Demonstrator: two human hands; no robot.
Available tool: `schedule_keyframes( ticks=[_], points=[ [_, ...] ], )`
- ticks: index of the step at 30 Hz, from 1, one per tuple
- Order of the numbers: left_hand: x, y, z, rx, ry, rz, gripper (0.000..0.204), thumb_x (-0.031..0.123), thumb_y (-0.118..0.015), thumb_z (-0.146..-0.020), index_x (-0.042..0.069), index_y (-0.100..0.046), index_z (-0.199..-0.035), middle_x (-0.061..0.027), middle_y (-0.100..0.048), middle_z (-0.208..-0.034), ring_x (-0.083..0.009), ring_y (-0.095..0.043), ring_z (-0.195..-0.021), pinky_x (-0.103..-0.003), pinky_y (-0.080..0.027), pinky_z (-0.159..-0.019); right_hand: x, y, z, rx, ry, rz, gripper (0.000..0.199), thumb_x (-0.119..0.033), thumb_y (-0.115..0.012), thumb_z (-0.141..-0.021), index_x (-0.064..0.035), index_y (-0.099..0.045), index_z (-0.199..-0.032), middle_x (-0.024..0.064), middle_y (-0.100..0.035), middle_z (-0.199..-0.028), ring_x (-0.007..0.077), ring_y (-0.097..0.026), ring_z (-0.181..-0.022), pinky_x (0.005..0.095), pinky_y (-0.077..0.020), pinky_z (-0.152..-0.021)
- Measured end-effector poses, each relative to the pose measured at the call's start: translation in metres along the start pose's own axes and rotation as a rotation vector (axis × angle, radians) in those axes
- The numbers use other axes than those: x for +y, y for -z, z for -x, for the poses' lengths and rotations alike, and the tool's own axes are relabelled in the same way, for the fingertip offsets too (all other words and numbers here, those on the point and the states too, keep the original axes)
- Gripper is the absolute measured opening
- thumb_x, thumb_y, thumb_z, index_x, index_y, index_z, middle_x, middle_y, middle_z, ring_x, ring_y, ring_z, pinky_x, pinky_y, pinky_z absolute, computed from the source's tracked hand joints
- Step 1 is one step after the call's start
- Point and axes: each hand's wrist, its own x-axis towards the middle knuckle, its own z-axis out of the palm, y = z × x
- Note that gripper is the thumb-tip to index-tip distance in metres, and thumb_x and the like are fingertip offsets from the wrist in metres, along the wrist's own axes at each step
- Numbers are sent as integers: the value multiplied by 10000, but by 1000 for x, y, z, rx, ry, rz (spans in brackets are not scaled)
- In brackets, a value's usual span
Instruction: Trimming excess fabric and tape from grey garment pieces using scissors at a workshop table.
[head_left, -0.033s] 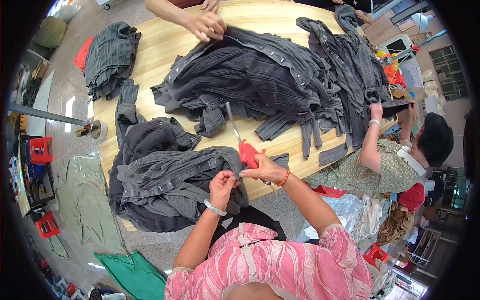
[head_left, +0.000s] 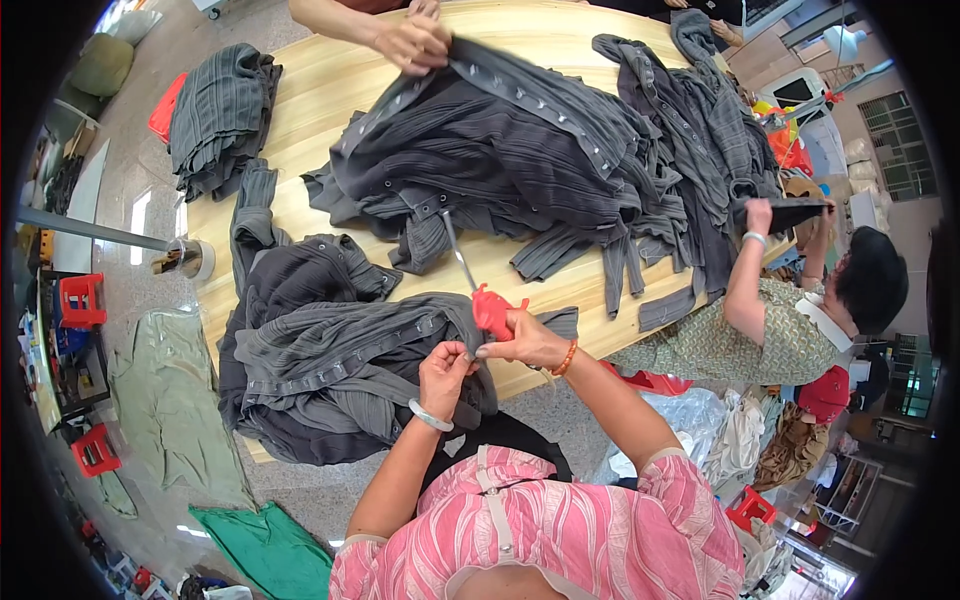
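Note:
My left hand, closed in a pinch, grips the edge of a dark grey ribbed garment with a row of snaps along its placket. Against those fingertips, the thumb of my right hand presses on the same edge. In that right hand I also hold scissors, their handle wrapped in red cloth. Their narrow metal blades point up and away over the table, and the lower part of the handle is hidden by my palm. The garment lies bunched on the near left of the wooden table.
A big heap of dark garments covers the table's middle, where another person's hands lift a snap placket. A folded stack sits at the far left. To the right, a co-worker holds up dark cloth. A metal pole reaches in from the left.
The scissors in my right hand have tilted slightly left and down. Across the table, the other person's hands have raised the placket a little. My left hand stays in place.

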Motion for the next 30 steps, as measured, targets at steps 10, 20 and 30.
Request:
schedule_keyframes(
  ticks=[10, 20, 30],
  points=[
    [-8, 2, 0, 68, -29, -69, 77, 23, -608, -879, 15, -583, -951, -16, -610, -848, -87, -597, -707, -207, -493, -635, 14, -11, -5, 71, 51, 65, 218, -109, -761, -734, -25, -561, -761, -17, -532, -671, 60, -475, -615, 242, -398, -541],
    [-2, 2, 4, 25, -26, -160, 68, 37, -610, -877, 18, -607, -942, 11, -601, -793, -37, -534, -657, -182, -434, -587, 23, -4, -11, 71, -86, -162, 321, -128, -775, -744, -98, -456, -738, -22, -464, -580, 59, -422, -469, 247, -293, -415],
    [-11, 9, 0, 42, -62, -165, 110, 21, -644, -831, 8, -615, -937, 8, -611, -799, -68, -553, -663, -205, -446, -600, 1, -32, 3, 219, 481, 653, 245, -88, -676, -693, -13, -588, -908, 189, -611, -778, 361, -621, -737, 410, -501, -655]
  ],
)
